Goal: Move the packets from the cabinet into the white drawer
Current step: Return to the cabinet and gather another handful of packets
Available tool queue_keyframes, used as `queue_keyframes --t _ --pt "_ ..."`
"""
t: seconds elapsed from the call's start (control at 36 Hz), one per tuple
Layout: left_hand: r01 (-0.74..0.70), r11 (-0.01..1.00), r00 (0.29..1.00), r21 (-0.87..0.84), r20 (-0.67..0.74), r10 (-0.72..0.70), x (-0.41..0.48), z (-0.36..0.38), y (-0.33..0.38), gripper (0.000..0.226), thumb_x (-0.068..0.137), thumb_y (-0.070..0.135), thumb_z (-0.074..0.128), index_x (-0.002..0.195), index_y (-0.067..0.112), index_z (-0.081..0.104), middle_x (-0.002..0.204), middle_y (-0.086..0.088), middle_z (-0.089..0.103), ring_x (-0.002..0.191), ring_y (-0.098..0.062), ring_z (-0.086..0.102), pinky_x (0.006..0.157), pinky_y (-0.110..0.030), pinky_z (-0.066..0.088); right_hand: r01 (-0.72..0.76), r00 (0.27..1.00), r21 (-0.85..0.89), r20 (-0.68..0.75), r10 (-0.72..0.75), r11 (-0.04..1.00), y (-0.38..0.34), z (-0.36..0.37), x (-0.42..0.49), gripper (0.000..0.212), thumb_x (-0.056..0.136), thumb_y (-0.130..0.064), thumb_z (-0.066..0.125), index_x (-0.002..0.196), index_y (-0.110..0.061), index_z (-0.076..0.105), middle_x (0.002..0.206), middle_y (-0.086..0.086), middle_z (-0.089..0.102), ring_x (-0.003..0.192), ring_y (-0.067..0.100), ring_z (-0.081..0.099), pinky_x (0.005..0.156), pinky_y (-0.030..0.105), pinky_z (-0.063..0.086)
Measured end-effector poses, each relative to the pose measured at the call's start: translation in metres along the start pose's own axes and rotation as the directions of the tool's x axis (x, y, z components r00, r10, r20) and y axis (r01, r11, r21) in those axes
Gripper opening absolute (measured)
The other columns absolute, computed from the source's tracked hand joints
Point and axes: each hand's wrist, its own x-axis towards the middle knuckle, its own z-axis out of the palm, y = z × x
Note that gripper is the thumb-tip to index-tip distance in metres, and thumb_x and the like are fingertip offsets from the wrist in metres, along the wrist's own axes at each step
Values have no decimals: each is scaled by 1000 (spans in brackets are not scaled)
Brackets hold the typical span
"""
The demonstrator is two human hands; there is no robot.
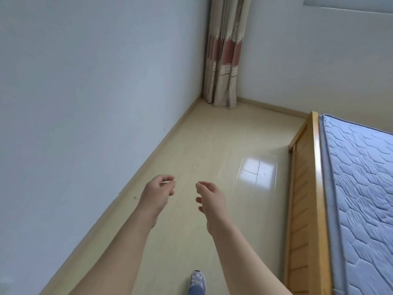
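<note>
left grip (157, 193) and right grip (210, 198) are loosely curled, holding nothing, just apart above the pale floor (212, 135) beside the bed (361, 188).

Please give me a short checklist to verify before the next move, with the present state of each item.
1. The left hand is free: ok, holds nothing.
2. The right hand is free: ok, holds nothing.
3. The cabinet and packets are in view: not ok.
4. The white drawer is in view: not ok.
5. The floor ahead has no obstacle: ok, up to the curtain.
6. The bed frame is apart from the hands: ok, at the right.
</note>
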Motion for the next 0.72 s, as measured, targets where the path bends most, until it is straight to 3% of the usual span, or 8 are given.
queue_keyframes --t 0.17,0.42,0.72 --pt "-73 997 994 6 81 73 95 56 75 13 94 20 51 104 23 58 96 1 61 99 -17 60 94 -36 46 37 998 38 -61 -34 999 -71 -27 97 15 94 -24 51 108 -23 56 98 -8 57 103 18 56 79 25 41" --pt "-92 996 975 6 204 89 250 135 143 11 95 17 51 102 19 59 93 1 60 89 -16 58 81 -29 43 -9 984 82 -175 23 997 -129 -51 245 12 95 -22 50 105 -21 56 91 -9 56 82 9 55 64 20 41" --pt "-220 966 918 135 363 158 439 224 259 12 94 19 51 102 22 58 96 3 59 96 -17 56 77 -27 40 -31 959 149 -275 72 988 -248 -73 430 9 94 -24 51 101 -24 57 94 -7 56 88 14 56 72 24 42"
